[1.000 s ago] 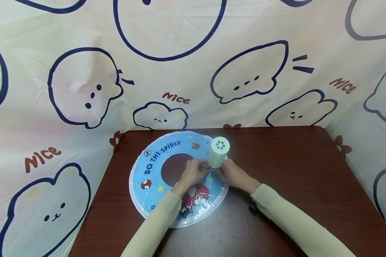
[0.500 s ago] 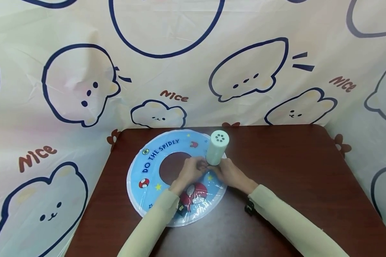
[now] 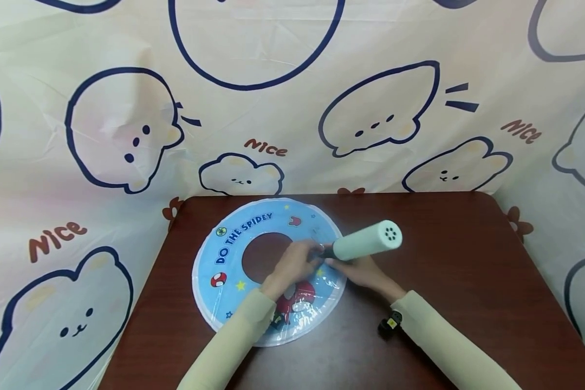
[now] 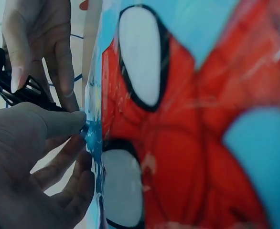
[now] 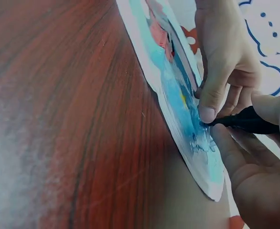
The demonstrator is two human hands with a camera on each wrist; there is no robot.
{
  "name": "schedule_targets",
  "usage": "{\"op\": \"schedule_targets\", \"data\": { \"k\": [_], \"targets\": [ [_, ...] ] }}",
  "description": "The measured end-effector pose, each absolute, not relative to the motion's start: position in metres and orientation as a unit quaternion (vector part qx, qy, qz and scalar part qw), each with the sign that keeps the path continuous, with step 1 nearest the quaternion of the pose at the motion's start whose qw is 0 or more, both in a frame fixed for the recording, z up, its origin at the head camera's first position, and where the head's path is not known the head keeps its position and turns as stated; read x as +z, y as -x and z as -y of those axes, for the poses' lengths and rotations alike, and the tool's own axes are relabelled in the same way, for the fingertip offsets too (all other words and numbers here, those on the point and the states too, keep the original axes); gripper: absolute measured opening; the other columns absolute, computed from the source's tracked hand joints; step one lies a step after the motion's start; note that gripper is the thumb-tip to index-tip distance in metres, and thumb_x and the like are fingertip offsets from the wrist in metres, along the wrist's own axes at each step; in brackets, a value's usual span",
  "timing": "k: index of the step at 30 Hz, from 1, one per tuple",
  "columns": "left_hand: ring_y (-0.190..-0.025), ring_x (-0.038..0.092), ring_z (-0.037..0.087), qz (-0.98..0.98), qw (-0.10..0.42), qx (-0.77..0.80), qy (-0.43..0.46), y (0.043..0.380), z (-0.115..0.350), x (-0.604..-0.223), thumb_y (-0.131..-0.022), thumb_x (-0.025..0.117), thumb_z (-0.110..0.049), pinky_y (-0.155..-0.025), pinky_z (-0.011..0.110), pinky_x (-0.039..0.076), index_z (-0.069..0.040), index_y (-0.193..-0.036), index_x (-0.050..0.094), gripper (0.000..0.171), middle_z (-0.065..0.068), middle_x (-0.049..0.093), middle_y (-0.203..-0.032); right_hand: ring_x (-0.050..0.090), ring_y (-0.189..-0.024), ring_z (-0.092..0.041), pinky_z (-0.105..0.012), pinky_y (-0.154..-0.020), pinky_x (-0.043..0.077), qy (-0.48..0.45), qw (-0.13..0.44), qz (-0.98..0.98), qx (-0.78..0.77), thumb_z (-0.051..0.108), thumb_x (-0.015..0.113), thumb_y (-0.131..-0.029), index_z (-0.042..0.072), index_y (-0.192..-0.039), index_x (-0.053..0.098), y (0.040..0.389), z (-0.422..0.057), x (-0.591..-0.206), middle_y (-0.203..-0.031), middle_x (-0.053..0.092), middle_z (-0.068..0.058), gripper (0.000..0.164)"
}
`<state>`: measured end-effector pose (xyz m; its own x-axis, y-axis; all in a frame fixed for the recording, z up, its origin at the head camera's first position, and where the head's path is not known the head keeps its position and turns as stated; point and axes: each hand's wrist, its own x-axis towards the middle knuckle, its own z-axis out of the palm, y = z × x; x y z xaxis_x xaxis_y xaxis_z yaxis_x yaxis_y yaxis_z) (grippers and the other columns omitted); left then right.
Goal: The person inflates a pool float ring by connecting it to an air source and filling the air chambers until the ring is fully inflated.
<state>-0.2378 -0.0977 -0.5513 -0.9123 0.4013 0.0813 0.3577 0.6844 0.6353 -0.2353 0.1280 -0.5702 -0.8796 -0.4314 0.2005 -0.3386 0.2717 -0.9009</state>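
A flat blue swim ring (image 3: 207, 276) printed with "DO THE SPIDEY" and a red cartoon figure lies on the table. My left hand (image 3: 294, 262) pinches the ring's clear bluish valve (image 4: 87, 129) between thumb and fingers, at the ring's right side. My right hand (image 3: 368, 275) holds a mint-green cylindrical air pump (image 3: 365, 242) by its black nozzle (image 4: 27, 93), the right thumb lying on that ribbed black part. The pump tilts to the right, its holed end facing outward. In the right wrist view the nozzle's tip meets the valve, mostly covered by fingertips of both hands.
The dark brown wooden table (image 3: 443, 260) extends to the right of the ring. A pale cloth (image 3: 302, 108) with cartoon drawings hangs behind and along the sides. A small black device (image 3: 390, 325) sits below my right sleeve.
The pump has swung from nearly upright to leaning far right, showing its black nozzle. My right hand has shifted slightly right and down with it. The left hand stays at the valve.
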Motion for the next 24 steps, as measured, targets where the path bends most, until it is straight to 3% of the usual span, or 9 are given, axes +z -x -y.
{"op": "schedule_targets", "data": {
  "k": [4, 6, 12, 18, 24],
  "targets": [
    [-0.11, 0.071, 0.02, -0.922, 0.012, 0.317, -0.223, 0.236, 0.094, -0.548, -0.099, 0.076, -0.019, -0.1, 0.041, 0.059, -0.016, -0.124, 0.077, 0.025, 0.001, 0.076, -0.115, 0.064, -0.135, -0.029, -0.057, -0.116, 0.048, 0.196, 0.075, -0.808, -0.55, 0.028, 0.082, -0.096, 0.009, -0.146, 0.061, 0.224, -0.141, -0.562, -0.144, 0.068, -0.005, 0.057],
    [-0.108, 0.07, 0.019, -0.923, 0.013, 0.312, -0.226, 0.236, 0.093, -0.547, -0.1, 0.076, -0.019, -0.1, 0.04, 0.059, -0.016, -0.122, 0.078, 0.022, -0.001, 0.075, -0.111, 0.064, -0.133, -0.028, -0.056, -0.116, 0.048, 0.178, 0.085, -0.803, -0.562, 0.028, 0.083, -0.095, 0.012, -0.148, 0.059, 0.217, -0.151, -0.557, -0.143, 0.068, -0.005, 0.06],
    [-0.103, 0.068, 0.017, -0.93, 0.026, 0.297, -0.214, 0.234, 0.086, -0.542, -0.1, 0.077, -0.019, -0.096, 0.038, 0.06, -0.016, -0.121, 0.08, 0.021, -0.001, 0.075, -0.108, 0.066, -0.122, -0.021, -0.044, -0.099, 0.062, 0.153, 0.093, -0.702, -0.689, 0.006, 0.073, -0.1, 0.007, -0.152, 0.048, 0.194, -0.194, -0.54, -0.143, 0.064, -0.003, 0.058],
    [-0.096, 0.067, 0.016, -0.935, 0.02, 0.285, -0.212, 0.233, 0.082, -0.538, -0.098, 0.079, -0.015, -0.091, 0.036, 0.061, -0.014, -0.116, 0.081, 0.018, 0.0, 0.074, -0.104, 0.068, -0.118, -0.015, -0.051, -0.08, 0.066, 0.175, 0.04, -0.637, -0.749, -0.011, 0.058, -0.103, -0.009, -0.149, 0.043, 0.178, -0.24, -0.529, -0.14, 0.067, 0.0, 0.048],
    [-0.094, 0.066, 0.015, -0.936, 0.005, 0.266, -0.23, 0.234, 0.082, -0.539, -0.098, 0.078, -0.014, -0.088, 0.032, 0.06, -0.014, -0.114, 0.081, 0.017, -0.001, 0.072, -0.099, 0.075, -0.098, -0.014, -0.045, -0.065, 0.066, 0.135, -0.034, -0.639, -0.757, -0.014, 0.056, -0.103, -0.013, -0.143, 0.044, 0.164, -0.275, -0.533, -0.129, 0.068, -0.003, 0.042]
  ]
}}
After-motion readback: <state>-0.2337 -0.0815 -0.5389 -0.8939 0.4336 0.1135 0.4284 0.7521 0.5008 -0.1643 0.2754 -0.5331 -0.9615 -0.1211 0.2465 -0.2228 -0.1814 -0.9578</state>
